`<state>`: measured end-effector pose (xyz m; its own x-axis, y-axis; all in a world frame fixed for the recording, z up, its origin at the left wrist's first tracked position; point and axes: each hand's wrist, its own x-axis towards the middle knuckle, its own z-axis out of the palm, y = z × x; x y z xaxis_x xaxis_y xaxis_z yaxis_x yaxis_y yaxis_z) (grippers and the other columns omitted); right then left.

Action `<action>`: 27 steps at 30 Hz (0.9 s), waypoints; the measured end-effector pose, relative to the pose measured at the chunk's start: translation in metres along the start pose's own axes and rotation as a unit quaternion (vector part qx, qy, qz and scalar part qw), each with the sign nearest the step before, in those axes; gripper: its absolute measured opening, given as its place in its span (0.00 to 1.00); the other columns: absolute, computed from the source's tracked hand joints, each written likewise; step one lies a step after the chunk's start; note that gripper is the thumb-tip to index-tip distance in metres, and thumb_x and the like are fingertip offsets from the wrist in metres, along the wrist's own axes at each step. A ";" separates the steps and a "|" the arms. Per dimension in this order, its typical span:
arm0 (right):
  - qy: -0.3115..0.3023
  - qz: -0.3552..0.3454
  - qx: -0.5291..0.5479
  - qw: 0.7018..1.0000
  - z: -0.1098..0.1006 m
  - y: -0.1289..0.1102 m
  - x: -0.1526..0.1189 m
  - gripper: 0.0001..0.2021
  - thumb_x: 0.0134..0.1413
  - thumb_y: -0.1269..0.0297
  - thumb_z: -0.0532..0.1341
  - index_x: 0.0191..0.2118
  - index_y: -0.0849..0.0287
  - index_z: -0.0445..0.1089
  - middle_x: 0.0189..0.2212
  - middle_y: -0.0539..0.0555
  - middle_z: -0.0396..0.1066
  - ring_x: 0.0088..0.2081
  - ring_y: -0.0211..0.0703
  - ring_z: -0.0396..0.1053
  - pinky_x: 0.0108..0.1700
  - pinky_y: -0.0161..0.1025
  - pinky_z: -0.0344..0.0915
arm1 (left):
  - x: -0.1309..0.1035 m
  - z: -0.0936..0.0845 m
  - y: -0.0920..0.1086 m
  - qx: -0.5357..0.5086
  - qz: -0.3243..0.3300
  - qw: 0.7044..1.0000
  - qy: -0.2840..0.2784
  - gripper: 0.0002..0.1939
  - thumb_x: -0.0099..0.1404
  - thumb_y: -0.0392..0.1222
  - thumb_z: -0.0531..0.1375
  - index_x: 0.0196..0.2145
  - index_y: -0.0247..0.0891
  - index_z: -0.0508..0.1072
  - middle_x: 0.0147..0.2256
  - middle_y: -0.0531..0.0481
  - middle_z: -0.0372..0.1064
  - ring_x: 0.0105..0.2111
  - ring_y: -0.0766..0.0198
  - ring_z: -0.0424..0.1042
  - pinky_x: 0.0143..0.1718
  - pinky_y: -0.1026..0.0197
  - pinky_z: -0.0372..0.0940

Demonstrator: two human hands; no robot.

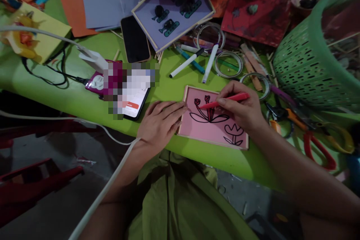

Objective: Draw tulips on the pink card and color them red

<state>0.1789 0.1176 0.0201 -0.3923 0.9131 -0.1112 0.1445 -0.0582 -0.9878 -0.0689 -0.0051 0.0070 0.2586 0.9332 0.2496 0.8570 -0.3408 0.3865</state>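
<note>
A pink card with a thin wooden frame lies on the green table near its front edge. Black outlines of flowers and leaves are drawn on it, and two small blooms at the top are coloured red. My right hand holds a red marker, its tip against the stem area below the left bloom. At the card's left edge rests my left hand, flat with its fingers stretched out and fingertips touching the frame.
Left of the card are a lit phone, a dark phone and a white cable. Behind lie markers, tape rolls and a framed purple card. Scissors and a green basket stand right.
</note>
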 end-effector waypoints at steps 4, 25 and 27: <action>-0.004 -0.008 0.004 1.000 0.000 0.001 0.001 0.13 0.51 0.55 0.77 0.30 0.54 0.75 0.26 0.49 0.73 0.24 0.38 0.70 0.25 0.38 0.70 | 0.000 0.000 0.000 0.001 0.000 1.000 0.001 0.20 0.79 0.39 0.56 0.65 0.43 0.75 0.62 0.49 0.77 0.61 0.54 0.73 0.65 0.46 0.66; -0.003 -0.014 -0.004 1.000 -0.001 0.004 0.001 0.08 0.52 0.60 0.73 0.30 0.55 0.75 0.26 0.48 0.72 0.23 0.36 0.69 0.25 0.37 0.66 | 0.000 0.000 0.000 -0.005 -0.002 1.000 0.001 0.21 0.79 0.39 0.56 0.66 0.46 0.74 0.62 0.50 0.77 0.61 0.54 0.73 0.66 0.46 0.66; -0.005 -0.011 -0.006 1.000 -0.001 0.004 0.001 0.09 0.52 0.60 0.73 0.30 0.55 0.74 0.26 0.49 0.72 0.24 0.38 0.69 0.26 0.38 0.67 | -0.001 0.000 -0.001 -0.003 0.002 1.000 0.004 0.20 0.80 0.40 0.56 0.65 0.44 0.74 0.62 0.50 0.77 0.61 0.55 0.73 0.66 0.48 0.65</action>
<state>0.1800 0.1193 0.0166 -0.4044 0.9102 -0.0896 0.1462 -0.0324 -0.9887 -0.0700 -0.0053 0.0067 0.2592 0.9308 0.2578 0.8532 -0.3458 0.3905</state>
